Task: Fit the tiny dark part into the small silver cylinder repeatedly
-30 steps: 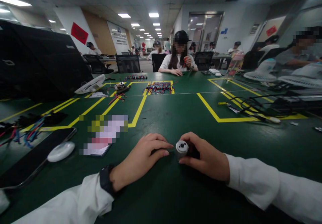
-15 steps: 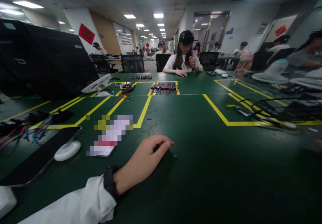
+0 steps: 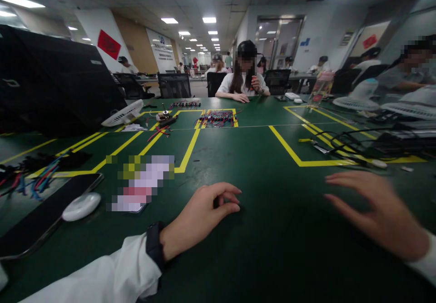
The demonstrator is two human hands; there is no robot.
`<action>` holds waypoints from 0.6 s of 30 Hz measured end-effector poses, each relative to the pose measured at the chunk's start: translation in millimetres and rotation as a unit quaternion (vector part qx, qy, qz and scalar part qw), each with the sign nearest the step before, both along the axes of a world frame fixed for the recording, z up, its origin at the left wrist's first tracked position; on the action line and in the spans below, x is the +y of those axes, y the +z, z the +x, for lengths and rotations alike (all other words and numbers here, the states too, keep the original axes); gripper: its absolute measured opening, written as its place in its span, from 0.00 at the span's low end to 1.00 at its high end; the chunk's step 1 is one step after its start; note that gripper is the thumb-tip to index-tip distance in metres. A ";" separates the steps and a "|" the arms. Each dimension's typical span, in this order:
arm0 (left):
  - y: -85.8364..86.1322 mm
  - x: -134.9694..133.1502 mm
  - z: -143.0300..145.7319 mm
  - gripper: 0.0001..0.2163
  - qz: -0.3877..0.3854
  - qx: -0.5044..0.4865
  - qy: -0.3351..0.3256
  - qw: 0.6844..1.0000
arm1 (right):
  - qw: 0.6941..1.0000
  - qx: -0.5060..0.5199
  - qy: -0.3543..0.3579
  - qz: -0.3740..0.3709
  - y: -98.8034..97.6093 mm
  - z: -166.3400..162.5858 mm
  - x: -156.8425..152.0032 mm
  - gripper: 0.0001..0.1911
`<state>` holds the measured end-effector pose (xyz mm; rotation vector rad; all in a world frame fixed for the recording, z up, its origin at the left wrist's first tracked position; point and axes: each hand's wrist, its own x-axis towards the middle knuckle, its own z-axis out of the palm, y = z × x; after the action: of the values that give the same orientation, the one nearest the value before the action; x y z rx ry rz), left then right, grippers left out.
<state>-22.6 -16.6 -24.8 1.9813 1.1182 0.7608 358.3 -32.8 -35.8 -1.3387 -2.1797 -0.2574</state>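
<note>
My left hand [image 3: 202,212] rests on the green table [image 3: 272,248], in a white sleeve with a black watch at the wrist. Its thumb and forefinger are pinched together against the tabletop, and nothing shows between them. My right hand [image 3: 376,210] hovers low over the table to the right, blurred by motion, its fingers spread and pointing left, holding nothing. The silver cylinder it held earlier is out of view.
A black phone [image 3: 47,219], a white oval device [image 3: 81,206] and a blurred card [image 3: 143,180] lie to the left. Coloured wire bundles [image 3: 34,180] sit at the far left and black cables [image 3: 350,146] at the right. A person [image 3: 243,73] sits across the table.
My right hand left with the silver cylinder, then came back empty and open. My left fingertips closed over the spot where a small black piece lay.
</note>
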 end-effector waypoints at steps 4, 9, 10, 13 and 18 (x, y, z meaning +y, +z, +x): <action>1.4 0.4 -2.3 0.11 -0.027 -0.045 0.039 0.998 | 0.968 0.028 0.169 -0.185 -1.2 -116.1 7.0 0.19; 2.6 -1.2 -6.8 0.12 -0.041 -0.070 0.041 0.996 | 0.937 0.048 0.251 -0.240 1.7 -188.3 26.4 0.09; 2.5 -1.3 -7.7 0.12 -0.042 -0.074 0.040 0.996 | 0.936 0.052 0.258 -0.235 2.8 -187.2 29.1 0.08; 1.4 -0.6 -10.1 0.12 -0.052 -0.089 0.036 0.994 | 0.961 0.071 0.219 -0.155 10.5 -151.1 32.1 0.10; -1.6 2.3 -9.2 0.12 -0.069 -0.120 0.037 0.990 | 0.994 -0.051 -0.037 0.095 29.4 -20.2 30.3 0.13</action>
<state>-31.8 -14.3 -26.4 1.6909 1.0735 0.9092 338.1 -2.5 -6.4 -1.3260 -2.1289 -0.5576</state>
